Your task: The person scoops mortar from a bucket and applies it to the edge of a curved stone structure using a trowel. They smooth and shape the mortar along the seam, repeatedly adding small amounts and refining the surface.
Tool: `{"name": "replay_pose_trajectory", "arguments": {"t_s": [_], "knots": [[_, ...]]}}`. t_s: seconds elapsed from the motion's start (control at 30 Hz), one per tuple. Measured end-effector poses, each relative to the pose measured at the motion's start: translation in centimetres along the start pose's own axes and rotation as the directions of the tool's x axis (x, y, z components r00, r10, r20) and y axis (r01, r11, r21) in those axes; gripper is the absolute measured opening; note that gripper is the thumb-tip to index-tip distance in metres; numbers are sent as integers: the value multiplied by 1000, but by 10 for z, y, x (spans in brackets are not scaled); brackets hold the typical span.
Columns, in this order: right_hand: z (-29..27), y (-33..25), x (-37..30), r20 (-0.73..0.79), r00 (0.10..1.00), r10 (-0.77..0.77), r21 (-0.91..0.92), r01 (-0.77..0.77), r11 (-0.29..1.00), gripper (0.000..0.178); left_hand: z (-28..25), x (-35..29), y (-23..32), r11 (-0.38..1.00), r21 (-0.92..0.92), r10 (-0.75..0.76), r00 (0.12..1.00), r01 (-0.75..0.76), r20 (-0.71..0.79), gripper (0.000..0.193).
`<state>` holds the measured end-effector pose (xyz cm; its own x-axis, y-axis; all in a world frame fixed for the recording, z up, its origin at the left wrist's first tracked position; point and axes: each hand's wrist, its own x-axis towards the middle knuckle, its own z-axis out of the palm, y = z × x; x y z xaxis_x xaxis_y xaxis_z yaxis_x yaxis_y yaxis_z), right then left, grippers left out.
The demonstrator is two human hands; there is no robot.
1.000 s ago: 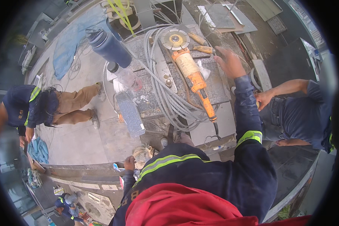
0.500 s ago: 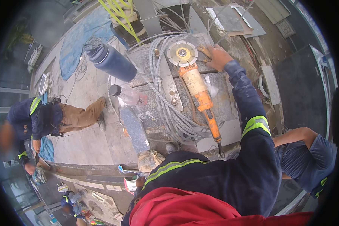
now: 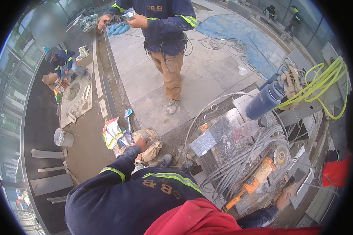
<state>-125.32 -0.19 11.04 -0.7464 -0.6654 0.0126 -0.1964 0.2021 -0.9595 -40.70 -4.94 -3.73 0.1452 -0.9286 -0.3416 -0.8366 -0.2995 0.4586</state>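
My left hand (image 3: pixel 144 144) is above a tied beige sack (image 3: pixel 150 153), its fingers curled; what they hold, if anything, is too small to make out. At the lower right, my right hand (image 3: pixel 283 198) is closed around the handle of a tool with a flat grey head (image 3: pixel 299 175); its exact kind is unclear. Beside that hand lies an orange angle grinder (image 3: pixel 259 175) with a segmented cutting disc (image 3: pixel 280 156). It rests next to coiled steel cable (image 3: pixel 239 160) on a stone-topped work surface.
A blue bottle (image 3: pixel 265 101) and a clear bottle (image 3: pixel 250 128) stand near a grey stone slab (image 3: pixel 211 137). A co-worker (image 3: pixel 166 35) stands ahead, holding something dark. Another person (image 3: pixel 62 62) crouches far left. A white bucket (image 3: pixel 63 138) and yellow-green straps (image 3: pixel 321 84) flank the area.
My view has swung left, bringing the standing co-worker ahead. My right hand now grips the tool at the lower right; my left hand has come into fuller view over the sack.
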Motion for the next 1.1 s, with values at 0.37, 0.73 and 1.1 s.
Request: {"name": "replay_pose_trajectory", "arguments": {"t_s": [0.37,0.73,1.1], "knots": [[45,-212,-117,346,784,-516,783,62,619,44,50,-97,-104,906,-118,-398,913,407,96,42],[348,-263,-284,859,271,-434,510,-534,675,49,51,-60,-121,851,-480,-293,951,210,-103,37],[413,-275,-323,941,60,-334,309,-559,770,47,126,-111,-226,484,-741,-619,781,466,86,41]]}}
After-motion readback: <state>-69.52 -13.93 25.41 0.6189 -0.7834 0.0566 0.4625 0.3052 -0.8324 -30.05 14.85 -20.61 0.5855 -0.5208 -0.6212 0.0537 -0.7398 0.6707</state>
